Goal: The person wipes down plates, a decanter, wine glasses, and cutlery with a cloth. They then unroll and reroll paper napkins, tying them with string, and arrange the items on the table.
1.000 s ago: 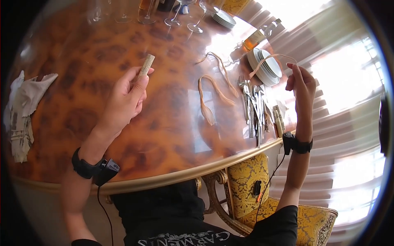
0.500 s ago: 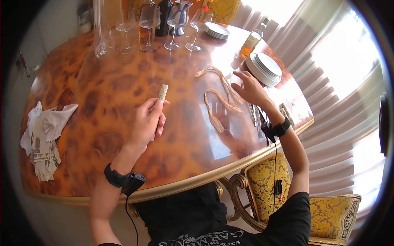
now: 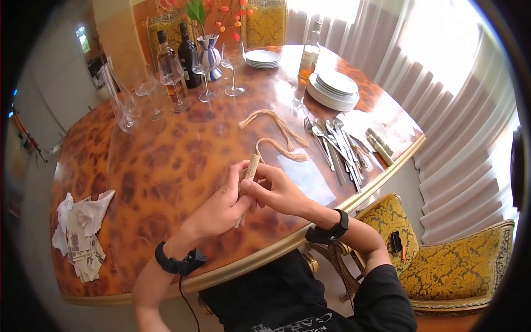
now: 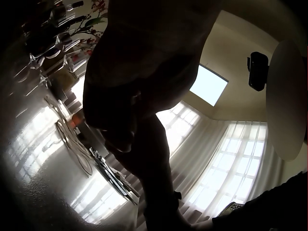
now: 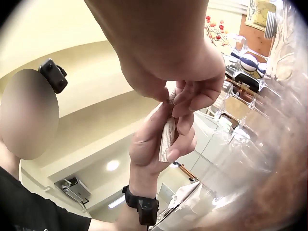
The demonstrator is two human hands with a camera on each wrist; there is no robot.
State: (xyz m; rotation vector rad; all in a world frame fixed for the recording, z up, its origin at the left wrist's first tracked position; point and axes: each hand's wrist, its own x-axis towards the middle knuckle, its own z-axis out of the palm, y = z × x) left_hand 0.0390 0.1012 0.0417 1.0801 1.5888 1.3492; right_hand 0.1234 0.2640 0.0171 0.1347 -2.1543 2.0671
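Observation:
Both hands meet over the near part of the table around a slim beige printed roll (image 3: 252, 167). My left hand (image 3: 218, 207) grips its lower part. With thumb and curled fingertips, my right hand (image 3: 276, 191) pinches the roll higher up. From the right wrist view, the pale printed end of the roll (image 5: 167, 142) sticks out between the left fingers. I cannot tell whether a cord lies between the right fingertips. Just beyond the hands lie two peach-coloured cords (image 3: 285, 130), the nearer one partly hidden behind the right hand.
Cutlery (image 3: 340, 146) lies right of the cords, beside more rolls (image 3: 380, 148). Stacked plates (image 3: 333, 94) and a bottle (image 3: 308, 60) stand behind. Wine glasses (image 3: 234, 66) line the back left. White cloth and printed pieces (image 3: 83, 232) lie at the left. A yellow chair (image 3: 453, 271) stands at right.
My right hand, holding a peach cord up at the right a second ago, has come down and left to the roll. The left hand still grips the roll, now nearer the table's front edge.

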